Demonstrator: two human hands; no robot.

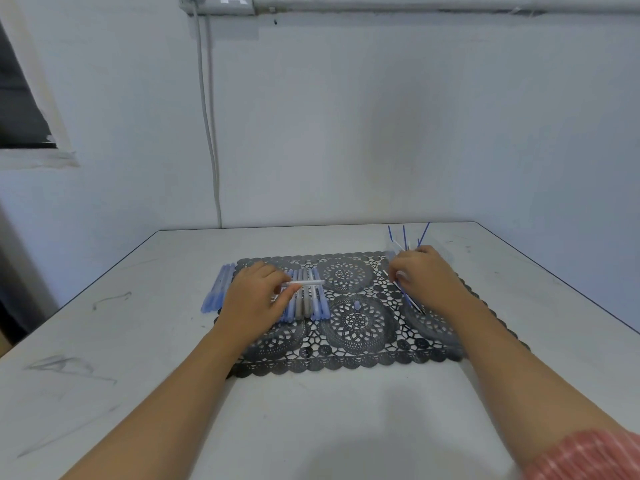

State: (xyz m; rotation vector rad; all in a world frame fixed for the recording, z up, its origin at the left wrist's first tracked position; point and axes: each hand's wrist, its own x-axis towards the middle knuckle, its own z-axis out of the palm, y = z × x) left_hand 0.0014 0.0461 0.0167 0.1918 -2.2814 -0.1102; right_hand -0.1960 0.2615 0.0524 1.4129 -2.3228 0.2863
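A row of blue and grey pens [308,301] lies side by side on the left part of a dark lace placemat [356,323]. My left hand [256,296] is over that row and pinches a white pen barrel [306,282] that points to the right. My right hand [424,275] is at the mat's far right corner and holds a thin pen refill [412,303] that slants toward me. Just behind that hand stands a clear container [398,247] with several blue and white refills sticking up. A small blue cap [357,305] sits upright on the mat between my hands.
The mat lies on a white, scuffed table [138,341] whose far edge meets a white wall. A cable [211,133] runs down the wall behind. More blue pens [216,292] lie off the mat's left edge.
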